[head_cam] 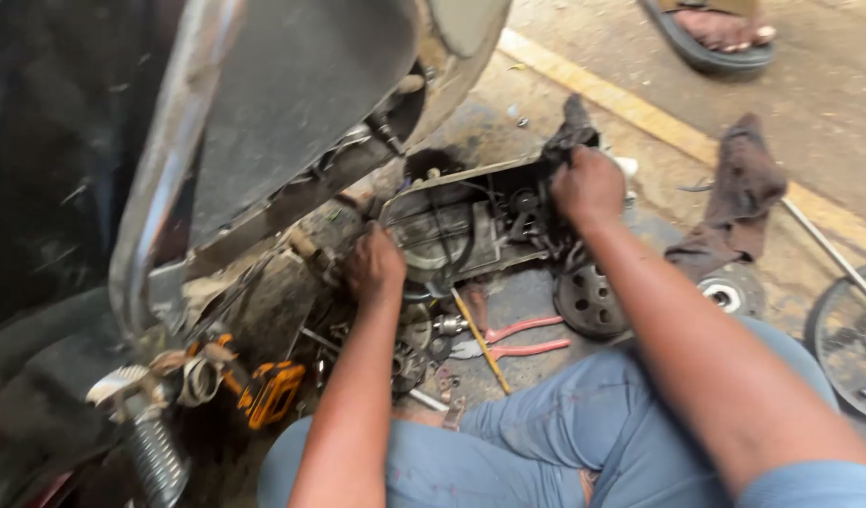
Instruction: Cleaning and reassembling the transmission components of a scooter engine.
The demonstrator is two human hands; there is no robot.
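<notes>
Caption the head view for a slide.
Left hand and right hand grip an open scooter engine case; red-handled pliers lie nearby.

Both arms extended forward; left hand (374,265), right hand (589,188) fingers curled.

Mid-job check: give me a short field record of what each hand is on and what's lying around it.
Left hand: closed on the left end of the open engine casing, by the scooter body
Right hand: pressing a dark rag on the casing's right end
Floor by casing: red-handled pliers, round clutch part, yellow tool
Farther right: brown cloth, bicycle wheel
Other person: a sandalled foot, top edge
</notes>
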